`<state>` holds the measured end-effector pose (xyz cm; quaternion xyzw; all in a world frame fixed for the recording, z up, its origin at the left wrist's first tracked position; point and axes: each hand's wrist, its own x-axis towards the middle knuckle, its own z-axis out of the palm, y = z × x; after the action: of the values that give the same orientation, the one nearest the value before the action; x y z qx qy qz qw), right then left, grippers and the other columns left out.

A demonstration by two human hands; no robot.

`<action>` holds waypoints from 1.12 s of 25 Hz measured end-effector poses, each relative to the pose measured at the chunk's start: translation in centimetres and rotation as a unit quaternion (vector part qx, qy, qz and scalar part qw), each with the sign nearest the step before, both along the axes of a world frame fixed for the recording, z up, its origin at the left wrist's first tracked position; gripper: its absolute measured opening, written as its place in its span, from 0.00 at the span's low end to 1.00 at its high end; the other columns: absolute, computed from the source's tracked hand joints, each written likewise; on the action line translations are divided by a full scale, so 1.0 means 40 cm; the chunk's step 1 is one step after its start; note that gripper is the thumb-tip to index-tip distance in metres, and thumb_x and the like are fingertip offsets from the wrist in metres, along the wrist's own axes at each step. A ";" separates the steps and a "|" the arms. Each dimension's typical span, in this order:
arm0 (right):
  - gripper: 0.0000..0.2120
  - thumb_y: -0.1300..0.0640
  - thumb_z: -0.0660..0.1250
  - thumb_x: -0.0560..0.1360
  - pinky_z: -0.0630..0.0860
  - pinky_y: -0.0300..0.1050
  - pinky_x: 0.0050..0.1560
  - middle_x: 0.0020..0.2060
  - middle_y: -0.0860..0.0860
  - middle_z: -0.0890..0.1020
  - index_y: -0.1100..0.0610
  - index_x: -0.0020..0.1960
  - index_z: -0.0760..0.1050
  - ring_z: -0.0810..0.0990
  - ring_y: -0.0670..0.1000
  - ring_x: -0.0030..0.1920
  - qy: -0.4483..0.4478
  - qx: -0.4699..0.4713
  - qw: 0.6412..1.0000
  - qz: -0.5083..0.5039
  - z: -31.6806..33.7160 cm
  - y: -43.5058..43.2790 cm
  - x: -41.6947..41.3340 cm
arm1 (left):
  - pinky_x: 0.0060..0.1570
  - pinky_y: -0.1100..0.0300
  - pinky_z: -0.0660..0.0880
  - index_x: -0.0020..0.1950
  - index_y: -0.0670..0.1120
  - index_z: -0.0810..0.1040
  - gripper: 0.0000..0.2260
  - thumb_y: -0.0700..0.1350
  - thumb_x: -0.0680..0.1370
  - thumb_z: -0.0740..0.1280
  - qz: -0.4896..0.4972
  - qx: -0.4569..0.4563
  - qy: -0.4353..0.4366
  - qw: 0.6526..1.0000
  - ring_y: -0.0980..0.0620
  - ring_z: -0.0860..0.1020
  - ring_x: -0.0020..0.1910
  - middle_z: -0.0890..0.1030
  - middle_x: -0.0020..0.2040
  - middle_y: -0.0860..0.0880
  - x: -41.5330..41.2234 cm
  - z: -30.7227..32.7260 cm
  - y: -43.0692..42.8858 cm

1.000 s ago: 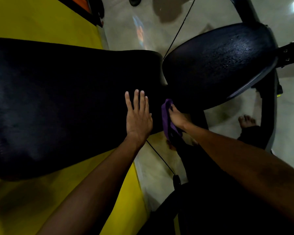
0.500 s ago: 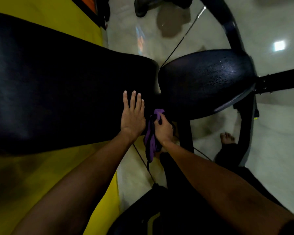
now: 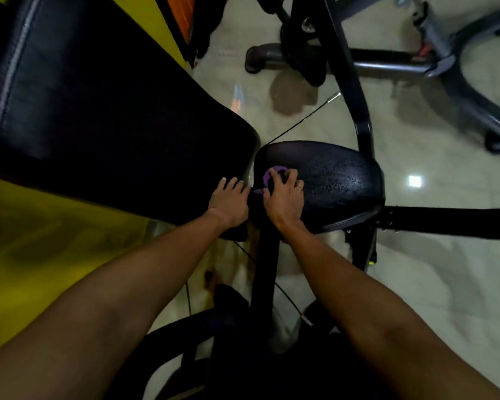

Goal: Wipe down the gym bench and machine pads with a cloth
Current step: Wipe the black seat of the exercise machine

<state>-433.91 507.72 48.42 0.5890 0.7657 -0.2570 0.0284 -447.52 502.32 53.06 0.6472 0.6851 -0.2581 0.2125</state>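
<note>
A long black back pad fills the upper left. To its right sits a smaller black seat pad, speckled with droplets. My right hand holds a purple cloth bunched under its curled fingers, pressed on the left part of the seat pad. My left hand rests flat, fingers straight, on the near corner of the back pad, just left of the gap between the pads.
Black machine frame bars rise behind the seat and a bar runs right. A grey machine base stands at the top right. A thin cable crosses the tiled floor. Yellow matting lies at left.
My right hand has lifted the purple cloth from the gap below the pads onto the top of the seat pad. My left hand stayed on the back pad's corner. The view tilted up.
</note>
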 end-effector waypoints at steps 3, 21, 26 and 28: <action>0.31 0.46 0.66 0.80 0.63 0.60 0.72 0.77 0.61 0.62 0.54 0.79 0.62 0.62 0.66 0.74 -0.005 0.021 0.999 0.031 -0.030 0.023 0.014 | 0.77 0.48 0.54 0.80 0.43 0.57 0.27 0.51 0.83 0.54 0.011 0.003 -0.037 0.999 0.44 0.58 0.79 0.61 0.79 0.44 0.001 -0.062 0.025; 0.25 0.39 0.56 0.78 0.44 0.65 0.79 0.81 0.51 0.60 0.41 0.74 0.70 0.55 0.59 0.81 -0.080 0.095 0.977 0.175 -0.180 0.286 0.059 | 0.72 0.53 0.62 0.82 0.55 0.53 0.23 0.49 0.87 0.51 0.600 0.199 -0.386 0.671 0.44 0.63 0.76 0.60 0.80 0.46 0.107 -0.356 0.158; 0.30 0.37 0.57 0.77 0.43 0.67 0.79 0.80 0.54 0.62 0.43 0.78 0.66 0.51 0.62 0.81 -0.077 0.111 0.973 0.187 -0.177 0.190 0.087 | 0.68 0.49 0.65 0.81 0.61 0.50 0.24 0.52 0.86 0.51 0.613 0.208 -0.307 0.698 0.39 0.68 0.73 0.61 0.80 0.48 0.144 -0.382 0.148; 0.34 0.31 0.54 0.78 0.39 0.69 0.78 0.81 0.55 0.59 0.39 0.81 0.55 0.47 0.64 0.81 -0.090 0.093 0.972 0.197 -0.192 0.225 0.004 | 0.67 0.50 0.64 0.81 0.60 0.51 0.24 0.52 0.86 0.52 0.610 0.230 -0.281 0.704 0.41 0.67 0.73 0.60 0.81 0.51 0.151 -0.392 0.153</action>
<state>-433.74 516.74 40.74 0.4471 0.8816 -0.1197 0.0926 -441.49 508.44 37.37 0.1589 0.8770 0.2877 0.3505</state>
